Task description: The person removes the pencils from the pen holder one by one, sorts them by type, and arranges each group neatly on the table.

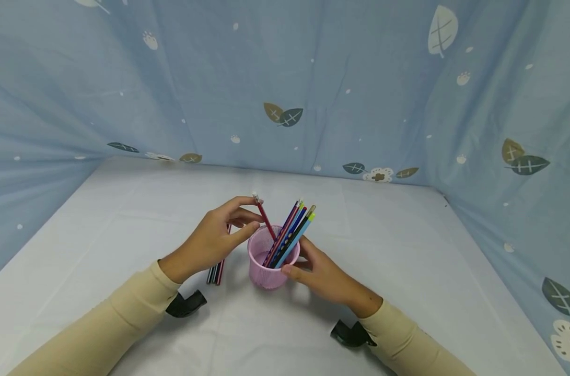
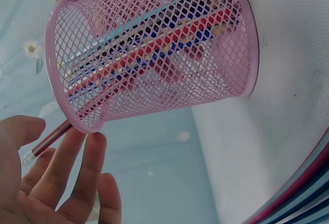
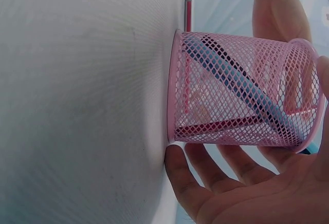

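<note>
A pink mesh pencil cup [image 1: 268, 277] stands upright on the white surface, with several pencils [image 1: 291, 235] leaning to its right side. One red pencil [image 1: 266, 216] leans left against the rim, its white eraser end up. My left hand [image 1: 219, 232] is at the cup's left rim, thumb and fingers apart on either side of that red pencil; in the left wrist view its fingers look loosely spread. My right hand [image 1: 324, 271] holds the cup's right side, thumb near the rim and fingers curved round the mesh, as the right wrist view [image 3: 247, 183] also suggests.
Several more pencils [image 1: 216, 272] lie on the white cloth [image 1: 139, 219] left of the cup, partly hidden under my left hand. A blue leaf-patterned curtain [image 1: 209, 78] hangs behind and at both sides. Black wrist straps [image 1: 186, 304] show below the sleeves.
</note>
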The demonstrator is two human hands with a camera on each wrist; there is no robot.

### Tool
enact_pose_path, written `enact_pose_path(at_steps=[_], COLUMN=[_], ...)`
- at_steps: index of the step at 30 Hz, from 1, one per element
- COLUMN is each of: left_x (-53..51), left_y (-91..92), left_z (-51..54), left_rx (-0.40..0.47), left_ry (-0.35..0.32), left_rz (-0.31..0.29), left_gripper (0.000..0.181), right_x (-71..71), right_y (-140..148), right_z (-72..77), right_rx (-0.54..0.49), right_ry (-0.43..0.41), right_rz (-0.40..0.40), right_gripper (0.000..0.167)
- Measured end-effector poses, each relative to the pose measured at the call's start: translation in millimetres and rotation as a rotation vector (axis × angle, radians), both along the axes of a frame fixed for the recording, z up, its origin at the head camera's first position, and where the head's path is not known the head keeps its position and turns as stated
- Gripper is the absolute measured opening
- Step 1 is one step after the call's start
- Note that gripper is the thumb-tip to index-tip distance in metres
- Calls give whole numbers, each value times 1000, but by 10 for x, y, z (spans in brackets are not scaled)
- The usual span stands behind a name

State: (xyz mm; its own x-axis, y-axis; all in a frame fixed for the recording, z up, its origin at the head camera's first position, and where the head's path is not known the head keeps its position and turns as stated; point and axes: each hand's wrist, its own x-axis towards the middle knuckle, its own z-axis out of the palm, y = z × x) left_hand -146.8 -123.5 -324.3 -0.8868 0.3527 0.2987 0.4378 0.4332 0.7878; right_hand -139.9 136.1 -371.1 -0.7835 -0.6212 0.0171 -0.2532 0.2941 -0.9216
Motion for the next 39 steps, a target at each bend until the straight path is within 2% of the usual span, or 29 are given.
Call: enact_pose_path(at_steps=[6, 16, 39], left_x=[3, 21, 14], left_y=[13, 22, 8], left_z=[0, 8, 2], left_rx=[4, -7, -2], left_ry=[22, 7, 53], left_rz=[11, 49, 41], left_gripper=[35, 26, 10], right_x=[8, 6, -4], right_y=[-2, -11, 2], right_z=[-3, 0, -16], right_rx=[10, 23, 8], right_ry=[-4, -15, -2], right_rz=[-8, -15, -5], right_gripper=[81, 80, 78])
